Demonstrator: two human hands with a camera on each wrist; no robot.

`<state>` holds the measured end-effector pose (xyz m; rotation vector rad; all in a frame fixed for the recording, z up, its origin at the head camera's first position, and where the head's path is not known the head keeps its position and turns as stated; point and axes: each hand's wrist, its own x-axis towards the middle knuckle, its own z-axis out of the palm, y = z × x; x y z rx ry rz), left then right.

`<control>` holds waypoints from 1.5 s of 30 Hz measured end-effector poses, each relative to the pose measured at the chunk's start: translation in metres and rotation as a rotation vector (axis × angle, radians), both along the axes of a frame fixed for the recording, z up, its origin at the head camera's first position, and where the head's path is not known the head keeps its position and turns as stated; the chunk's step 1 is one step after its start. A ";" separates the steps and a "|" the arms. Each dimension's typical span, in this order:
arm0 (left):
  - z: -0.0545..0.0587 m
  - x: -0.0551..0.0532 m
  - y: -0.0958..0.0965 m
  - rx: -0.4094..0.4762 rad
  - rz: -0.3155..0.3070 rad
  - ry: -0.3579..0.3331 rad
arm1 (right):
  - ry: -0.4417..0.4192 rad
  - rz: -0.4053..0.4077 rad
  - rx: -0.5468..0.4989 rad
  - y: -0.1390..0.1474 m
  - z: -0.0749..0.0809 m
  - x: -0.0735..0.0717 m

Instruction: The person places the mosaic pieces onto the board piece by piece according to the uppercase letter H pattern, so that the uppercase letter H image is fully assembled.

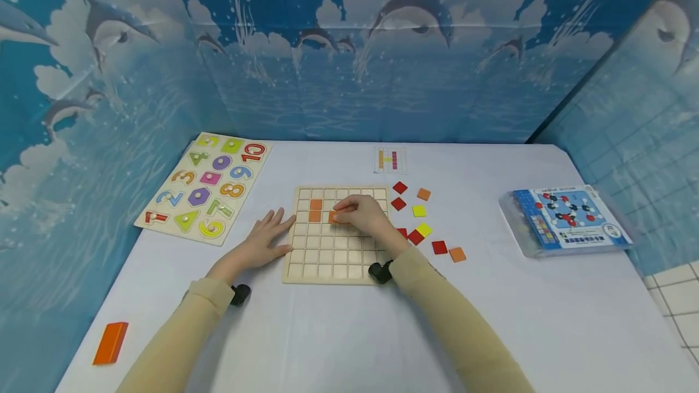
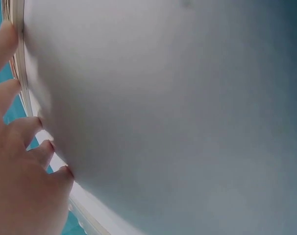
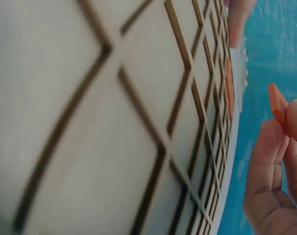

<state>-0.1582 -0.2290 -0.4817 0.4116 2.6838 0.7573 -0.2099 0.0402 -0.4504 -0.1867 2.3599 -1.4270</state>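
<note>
A wooden grid board [image 1: 324, 272] lies on the white table, with two orange square tiles [image 1: 315, 204] set one above the other in its upper left part. Over the grid, a little right of those, my right hand [image 1: 364, 217] pinches another orange tile [image 3: 277, 104] between thumb and fingers. In the right wrist view that tile is tilted and raised off the grid. My left hand [image 1: 261, 242] rests with fingers spread at the board's left edge; in the left wrist view its thumb and index fingertip touch the board's side.
Several loose red [image 1: 439, 247], yellow [image 1: 419, 211] and orange tiles [image 1: 457, 254] lie right of the board. Behind it is a small pattern card [image 1: 390, 161]. A number puzzle [image 1: 175, 211] lies at left, an orange block [image 1: 111, 343] at front left, and a boxed molecule set [image 1: 570, 217] at right.
</note>
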 end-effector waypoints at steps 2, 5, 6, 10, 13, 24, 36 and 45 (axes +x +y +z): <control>0.000 0.001 0.000 -0.006 0.000 -0.008 | -0.005 0.016 0.012 -0.011 -0.003 0.001; 0.001 0.002 0.000 -0.013 0.002 -0.014 | 0.016 0.056 0.044 -0.025 -0.005 0.003; 0.001 0.002 0.000 -0.011 0.000 -0.010 | 0.025 0.069 0.049 -0.030 -0.005 0.003; 0.002 0.002 0.000 0.002 -0.006 0.005 | 0.079 0.108 0.108 -0.041 -0.004 0.003; 0.003 0.002 0.001 0.013 -0.012 0.015 | 0.126 0.134 0.178 -0.046 -0.003 0.003; 0.001 -0.003 0.007 0.013 -0.020 0.014 | 0.187 0.154 0.329 -0.048 -0.001 0.005; 0.003 -0.004 0.007 0.011 -0.016 0.017 | 0.212 0.178 0.339 -0.049 0.000 0.007; 0.003 0.003 0.003 0.000 0.000 0.011 | 0.094 0.193 0.156 0.013 0.017 0.032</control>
